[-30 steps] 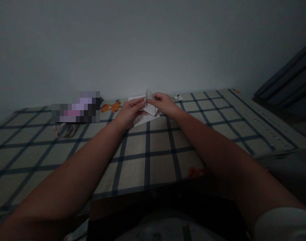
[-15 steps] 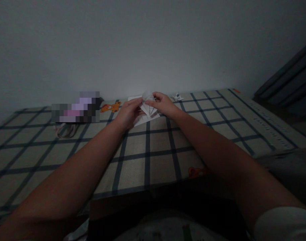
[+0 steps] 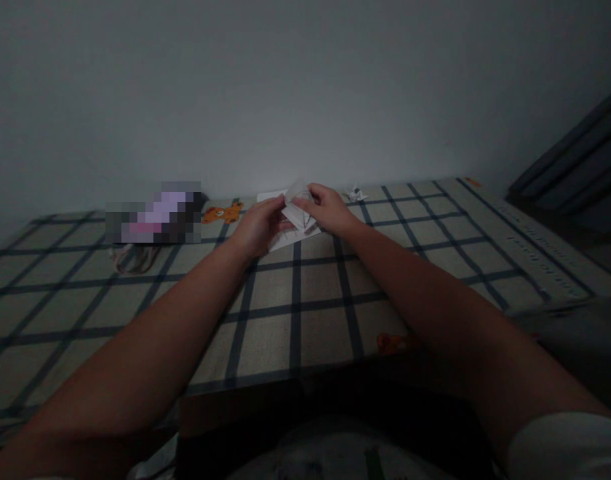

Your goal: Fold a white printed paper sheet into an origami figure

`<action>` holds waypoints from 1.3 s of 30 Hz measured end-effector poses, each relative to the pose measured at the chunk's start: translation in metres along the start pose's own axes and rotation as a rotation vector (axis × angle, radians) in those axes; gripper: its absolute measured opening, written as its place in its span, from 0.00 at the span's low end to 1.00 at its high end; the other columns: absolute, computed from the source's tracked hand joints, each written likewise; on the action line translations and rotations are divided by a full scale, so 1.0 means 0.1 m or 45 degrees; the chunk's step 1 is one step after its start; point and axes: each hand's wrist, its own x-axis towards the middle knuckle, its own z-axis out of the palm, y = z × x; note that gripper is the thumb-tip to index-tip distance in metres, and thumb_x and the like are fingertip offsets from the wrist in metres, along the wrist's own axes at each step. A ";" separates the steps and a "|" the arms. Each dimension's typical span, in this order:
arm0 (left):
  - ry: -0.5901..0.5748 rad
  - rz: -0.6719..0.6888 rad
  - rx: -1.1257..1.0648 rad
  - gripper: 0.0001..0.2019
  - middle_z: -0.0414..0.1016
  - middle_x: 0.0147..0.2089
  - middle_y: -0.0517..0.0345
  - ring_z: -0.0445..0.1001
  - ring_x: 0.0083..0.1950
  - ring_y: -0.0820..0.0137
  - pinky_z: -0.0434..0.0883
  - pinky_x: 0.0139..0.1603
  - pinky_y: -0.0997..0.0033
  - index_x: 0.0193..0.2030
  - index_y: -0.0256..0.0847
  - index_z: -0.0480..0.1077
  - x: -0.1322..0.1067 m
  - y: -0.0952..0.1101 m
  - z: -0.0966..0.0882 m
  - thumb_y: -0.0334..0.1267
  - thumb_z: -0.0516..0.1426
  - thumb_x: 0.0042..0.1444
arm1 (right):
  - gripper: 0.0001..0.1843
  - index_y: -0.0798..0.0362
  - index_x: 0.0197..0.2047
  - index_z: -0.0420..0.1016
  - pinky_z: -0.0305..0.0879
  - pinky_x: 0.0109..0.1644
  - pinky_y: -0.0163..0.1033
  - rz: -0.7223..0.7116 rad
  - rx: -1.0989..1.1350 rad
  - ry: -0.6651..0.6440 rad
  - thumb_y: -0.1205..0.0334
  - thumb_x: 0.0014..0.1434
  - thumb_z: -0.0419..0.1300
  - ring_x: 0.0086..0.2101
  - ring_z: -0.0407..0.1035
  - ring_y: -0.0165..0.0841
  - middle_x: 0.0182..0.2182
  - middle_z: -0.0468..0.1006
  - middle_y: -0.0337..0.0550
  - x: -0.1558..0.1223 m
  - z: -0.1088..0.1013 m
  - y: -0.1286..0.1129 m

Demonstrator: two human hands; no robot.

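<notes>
My left hand (image 3: 258,223) and right hand (image 3: 328,208) both pinch folded paper (image 3: 298,203), held just above flat sheet (image 3: 285,239). Top flap, upright and edge-on 1 s ago, now spread wider: fold opening out. Small paper figure (image 3: 355,194) right of flat sheet, apart.

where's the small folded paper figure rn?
Head view: the small folded paper figure lies on the checked cloth by the wall, just right of the right hand, which, with the left hand, holds a white paper.
</notes>
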 end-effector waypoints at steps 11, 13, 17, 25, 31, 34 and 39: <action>-0.038 0.114 0.169 0.14 0.81 0.37 0.54 0.75 0.34 0.73 0.73 0.36 0.76 0.39 0.37 0.81 -0.02 -0.01 -0.04 0.43 0.68 0.47 | 0.08 0.55 0.35 0.74 0.64 0.48 0.39 -0.290 -0.301 0.027 0.58 0.58 0.64 0.42 0.67 0.33 0.37 0.72 0.44 0.02 -0.11 -0.07; -0.076 0.122 0.175 0.16 0.82 0.39 0.54 0.76 0.35 0.73 0.73 0.37 0.76 0.42 0.38 0.81 -0.02 -0.02 -0.05 0.44 0.68 0.47 | 0.06 0.55 0.36 0.74 0.64 0.48 0.39 -0.290 -0.309 0.059 0.60 0.58 0.63 0.43 0.68 0.33 0.38 0.73 0.45 0.01 -0.11 -0.08; -0.128 0.127 0.181 0.17 0.82 0.42 0.52 0.77 0.38 0.72 0.75 0.42 0.72 0.42 0.38 0.81 -0.02 -0.03 -0.05 0.45 0.69 0.48 | 0.07 0.54 0.34 0.73 0.65 0.44 0.38 -0.236 -0.281 0.080 0.59 0.60 0.60 0.41 0.68 0.33 0.37 0.74 0.45 -0.01 -0.08 -0.09; -0.099 0.199 0.256 0.18 0.82 0.40 0.51 0.78 0.38 0.70 0.74 0.45 0.69 0.42 0.37 0.82 0.00 -0.09 -0.09 0.46 0.69 0.48 | 0.11 0.55 0.32 0.72 0.62 0.41 0.37 -0.084 -0.087 0.006 0.56 0.58 0.61 0.35 0.67 0.31 0.31 0.73 0.40 0.01 -0.06 -0.04; -0.006 0.202 0.230 0.17 0.81 0.36 0.55 0.75 0.34 0.72 0.73 0.40 0.71 0.40 0.37 0.81 0.04 -0.08 -0.11 0.46 0.69 0.47 | 0.12 0.54 0.35 0.71 0.64 0.42 0.37 0.063 0.177 0.059 0.53 0.55 0.63 0.34 0.68 0.30 0.32 0.75 0.39 0.04 -0.05 -0.07; -0.005 0.194 0.235 0.16 0.80 0.35 0.55 0.75 0.34 0.72 0.73 0.40 0.71 0.39 0.37 0.80 0.05 -0.08 -0.12 0.46 0.69 0.47 | 0.13 0.54 0.33 0.74 0.65 0.42 0.38 0.083 0.147 0.042 0.52 0.56 0.62 0.34 0.68 0.31 0.31 0.76 0.41 0.03 -0.07 -0.08; 0.015 0.193 0.246 0.17 0.80 0.36 0.54 0.75 0.34 0.71 0.73 0.40 0.70 0.38 0.36 0.79 0.05 -0.09 -0.14 0.45 0.70 0.44 | 0.12 0.55 0.34 0.75 0.65 0.42 0.39 0.103 0.086 0.047 0.53 0.58 0.61 0.34 0.69 0.31 0.32 0.77 0.42 0.03 -0.09 -0.05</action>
